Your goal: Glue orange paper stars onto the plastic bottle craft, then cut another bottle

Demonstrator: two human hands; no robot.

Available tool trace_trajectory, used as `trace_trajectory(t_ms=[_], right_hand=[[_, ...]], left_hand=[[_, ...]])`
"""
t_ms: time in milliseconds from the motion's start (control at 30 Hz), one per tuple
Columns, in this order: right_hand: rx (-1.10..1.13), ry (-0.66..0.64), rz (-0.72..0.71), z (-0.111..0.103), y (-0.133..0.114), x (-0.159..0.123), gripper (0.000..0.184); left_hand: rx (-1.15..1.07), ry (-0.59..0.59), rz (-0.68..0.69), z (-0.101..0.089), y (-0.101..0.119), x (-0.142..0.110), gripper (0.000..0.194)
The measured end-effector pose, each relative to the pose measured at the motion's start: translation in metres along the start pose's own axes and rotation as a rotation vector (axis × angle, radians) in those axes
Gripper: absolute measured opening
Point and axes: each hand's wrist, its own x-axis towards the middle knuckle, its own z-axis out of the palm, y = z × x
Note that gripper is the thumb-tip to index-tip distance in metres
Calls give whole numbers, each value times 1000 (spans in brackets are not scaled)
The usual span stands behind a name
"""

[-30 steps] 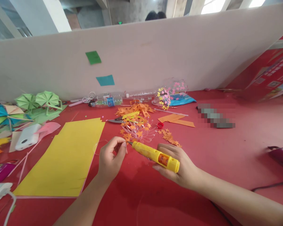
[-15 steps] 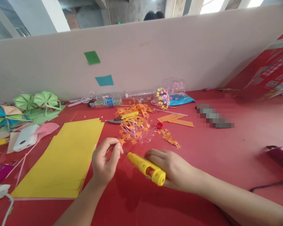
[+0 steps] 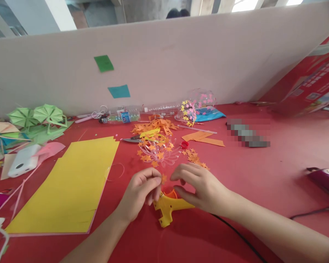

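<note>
My left hand (image 3: 142, 191) is closed in a pinch on a small orange paper star (image 3: 163, 178) at its fingertips. Facing it from the right, my right hand (image 3: 201, 186) has thumb and fingers apart, curved around empty space beside the star. A yellow glue gun (image 3: 168, 208) lies on the red table just below both hands, its black cord running to the lower right. Behind my fingers sits a clear plastic piece with curled strips (image 3: 167, 157), dotted with orange stars. More loose orange stars (image 3: 193, 156) lie to its right.
Yellow paper sheets (image 3: 63, 190) lie at left, near green paper umbrellas (image 3: 48, 114). At the back are scissors (image 3: 131, 140), a yellow cutter (image 3: 150, 133), orange scraps, a plastic bottle (image 3: 125, 116) and a star-covered clear bottle piece (image 3: 188, 112). A purple device (image 3: 325, 182) sits right.
The glue gun has left my right hand and now lies on the table. My left hand has moved right with the star, and my right hand has opened beside it.
</note>
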Motion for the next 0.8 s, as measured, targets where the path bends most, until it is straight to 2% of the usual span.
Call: trace_trajectory(t_ms=[100, 333, 400, 533, 600, 667, 800], right_hand=[[17, 159, -79, 3, 1, 0, 11], [37, 212, -129, 6, -3, -1, 5], [60, 229, -91, 4, -4, 0, 7], [77, 297, 50, -2, -1, 2, 11], [62, 311, 97, -4, 1, 4, 11], [38, 309, 118, -4, 4, 6, 11], [-31, 278, 103, -2, 8, 10, 11]], left_hand=[[-58, -83, -108, 4, 1, 0, 18], [-87, -178, -150, 9, 4, -3, 18], [0, -123, -88, 9, 3, -4, 19], [366, 168, 224, 9, -1, -8, 17], [533, 249, 330, 8, -3, -8, 21], [632, 262, 342, 7, -4, -6, 29], [684, 226, 272, 7, -6, 0, 39]])
